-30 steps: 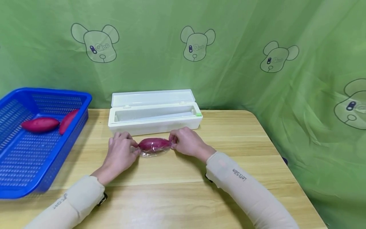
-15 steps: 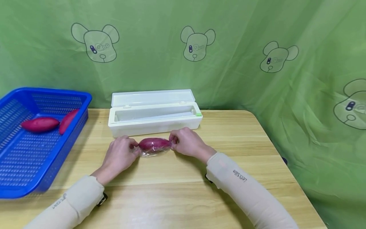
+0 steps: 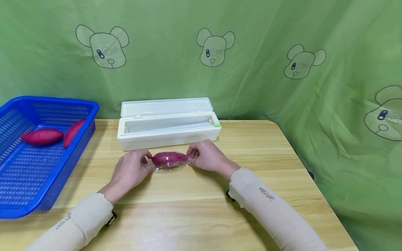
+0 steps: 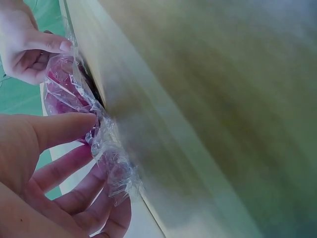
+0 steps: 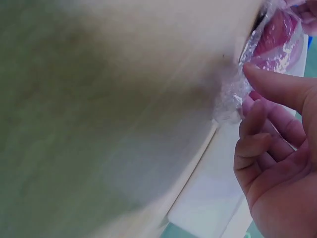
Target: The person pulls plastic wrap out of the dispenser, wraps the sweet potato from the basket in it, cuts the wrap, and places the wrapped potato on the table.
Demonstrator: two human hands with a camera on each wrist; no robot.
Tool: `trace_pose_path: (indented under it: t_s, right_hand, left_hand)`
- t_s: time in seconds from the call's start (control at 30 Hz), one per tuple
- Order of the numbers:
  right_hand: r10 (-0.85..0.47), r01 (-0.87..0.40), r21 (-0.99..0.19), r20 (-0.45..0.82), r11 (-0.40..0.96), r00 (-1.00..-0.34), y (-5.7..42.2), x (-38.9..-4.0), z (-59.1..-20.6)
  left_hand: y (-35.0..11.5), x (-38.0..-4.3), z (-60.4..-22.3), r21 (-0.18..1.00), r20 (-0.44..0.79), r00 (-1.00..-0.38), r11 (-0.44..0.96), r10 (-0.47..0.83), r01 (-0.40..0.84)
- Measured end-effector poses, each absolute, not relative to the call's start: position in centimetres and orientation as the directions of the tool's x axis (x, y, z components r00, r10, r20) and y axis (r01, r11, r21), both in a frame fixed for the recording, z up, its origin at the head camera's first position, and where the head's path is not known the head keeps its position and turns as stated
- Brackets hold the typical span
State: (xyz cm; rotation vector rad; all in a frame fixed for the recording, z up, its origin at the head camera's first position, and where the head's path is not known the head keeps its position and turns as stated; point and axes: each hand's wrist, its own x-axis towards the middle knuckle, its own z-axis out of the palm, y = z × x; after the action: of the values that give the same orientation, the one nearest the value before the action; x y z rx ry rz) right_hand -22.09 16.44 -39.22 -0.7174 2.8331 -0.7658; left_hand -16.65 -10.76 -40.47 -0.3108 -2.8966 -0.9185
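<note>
- Head view: a red-skinned sweet potato [image 3: 168, 159], wrapped in clear cling film [image 3: 163, 169], is held lengthwise between the two hands at the middle of the wooden surface [image 3: 188, 223]; whether it touches the wood cannot be told.
- The left hand [image 3: 130, 170] has its grip pinched on the film at one end, and the right hand [image 3: 209, 157] pinches the film at the other.
- Just behind them stands a long white box [image 3: 169, 139], its hinged lid [image 3: 166, 107] raised, a green tab [image 3: 217, 125] at its right end.
- On the left, a blue plastic basket [image 3: 67, 164] holds two more sweet potatoes [image 3: 42, 136]; one leans towards its right wall.
- A green curtain [image 3: 169, 66] printed with bear heads hangs behind.
- Left wrist view: thumb and fingers squeeze the gathered film, which crumples out past them; the right hand's grip is at the far end.
- Right wrist view: thumb and forefinger pinch the bunched film beside the sweet potato, the remaining fingers bent.
</note>
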Motion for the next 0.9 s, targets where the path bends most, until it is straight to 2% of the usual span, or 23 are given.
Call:
trace_pose_path:
  t_s: [0.13,0.53,0.77,0.9]
  right_hand:
    - [-0.453,-0.389,-0.545,0.020,0.743,-0.891,17.0,-22.0,-39.2]
    - [-0.454,-0.429,-0.515,0.085,0.742,-0.887,18.4,-21.5,-39.7]
    - [-0.488,-0.449,-0.487,0.053,0.749,-0.871,18.1,-21.6,-39.7]
    - [-0.484,-0.432,-0.526,0.044,0.733,-0.874,18.4,-21.7,-39.7]
  left_hand:
    - [-10.7,-16.6,-40.4,0.554,0.155,-0.973,0.800,0.172,0.230]
    - [-10.7,-16.3,-40.6,0.547,0.176,-0.966,0.797,0.192,0.258]
    - [-10.7,-16.5,-40.6,0.546,0.191,-0.960,0.791,0.204,0.276]
    - [-10.7,-16.5,-40.4,0.558,0.161,-0.965,0.788,0.205,0.261]
